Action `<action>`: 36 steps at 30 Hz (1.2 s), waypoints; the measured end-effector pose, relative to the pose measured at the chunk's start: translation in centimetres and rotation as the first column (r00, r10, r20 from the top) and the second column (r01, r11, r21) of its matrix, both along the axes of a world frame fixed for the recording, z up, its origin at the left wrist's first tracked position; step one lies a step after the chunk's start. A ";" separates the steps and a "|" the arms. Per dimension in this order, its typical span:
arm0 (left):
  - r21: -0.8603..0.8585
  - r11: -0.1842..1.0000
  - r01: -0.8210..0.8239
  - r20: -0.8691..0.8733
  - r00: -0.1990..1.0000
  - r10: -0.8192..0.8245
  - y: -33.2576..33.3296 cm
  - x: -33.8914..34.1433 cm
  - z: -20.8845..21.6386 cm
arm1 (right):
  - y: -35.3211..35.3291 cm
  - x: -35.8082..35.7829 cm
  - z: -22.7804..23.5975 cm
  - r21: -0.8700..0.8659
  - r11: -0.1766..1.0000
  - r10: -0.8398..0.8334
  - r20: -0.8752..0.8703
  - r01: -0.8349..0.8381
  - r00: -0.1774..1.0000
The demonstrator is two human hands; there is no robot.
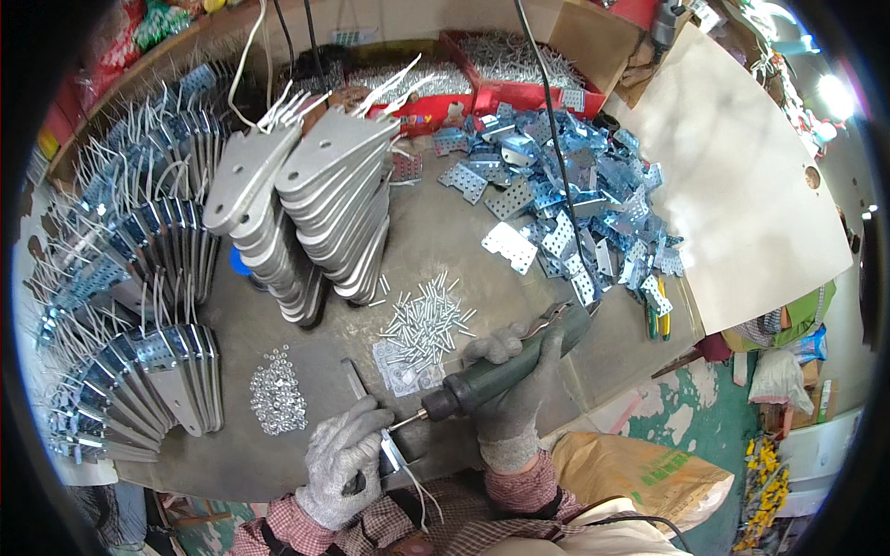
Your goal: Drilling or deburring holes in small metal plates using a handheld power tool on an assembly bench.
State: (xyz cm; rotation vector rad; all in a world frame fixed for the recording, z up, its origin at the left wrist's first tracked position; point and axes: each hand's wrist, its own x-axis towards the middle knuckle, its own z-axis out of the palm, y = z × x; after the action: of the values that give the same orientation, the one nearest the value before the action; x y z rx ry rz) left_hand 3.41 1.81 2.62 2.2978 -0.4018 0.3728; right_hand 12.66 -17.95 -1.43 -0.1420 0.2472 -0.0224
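Note:
My right hand (515,408), in a grey work glove, wraps round a dark green electric screwdriver (501,364). Its thin bit points left and down, with the tip at the fingers of my gloved left hand (341,459). Those fingers are closed on a small metal part with white wires (393,450); the glove hides much of it. A narrow metal strip (353,378) lies just beyond my left fingers. Farther off are a heap of screws (428,320), partly on a printed sheet (397,371), and a pile of small nuts (278,397).
Two tall stacks of grey metal plates (338,199) stand behind the screws. Finished-looking metal assemblies with white wires (176,371) line the left side. Blue-silver perforated brackets (593,195) lie heaped at the right, beside pliers (660,315). Red bins (519,95) stand behind; a black cord (556,139) hangs down.

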 end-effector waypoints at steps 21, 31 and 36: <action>0.329 0.943 -0.037 -0.301 0.943 0.142 3.8 -3.2 5.7 | -20.4 7.6 7.7 -0.242 -0.839 0.465 0.145 0.487 0.874; 0.183 0.408 -0.894 0.176 0.438 0.881 12.7 -4.1 2.5 | -15.3 16.2 7.9 -0.140 -0.787 0.617 -0.181 0.600 0.766; 0.150 0.412 -0.899 0.207 0.436 0.876 11.4 -4.4 2.9 | -18.0 13.8 9.0 -0.260 -0.800 0.474 0.281 0.541 0.835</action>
State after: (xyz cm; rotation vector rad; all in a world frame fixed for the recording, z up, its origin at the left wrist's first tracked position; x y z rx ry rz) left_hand -0.95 13.25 5.48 2.5519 0.8973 1.0130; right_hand 26.50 -35.93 7.57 -2.7010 -0.7236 -0.6893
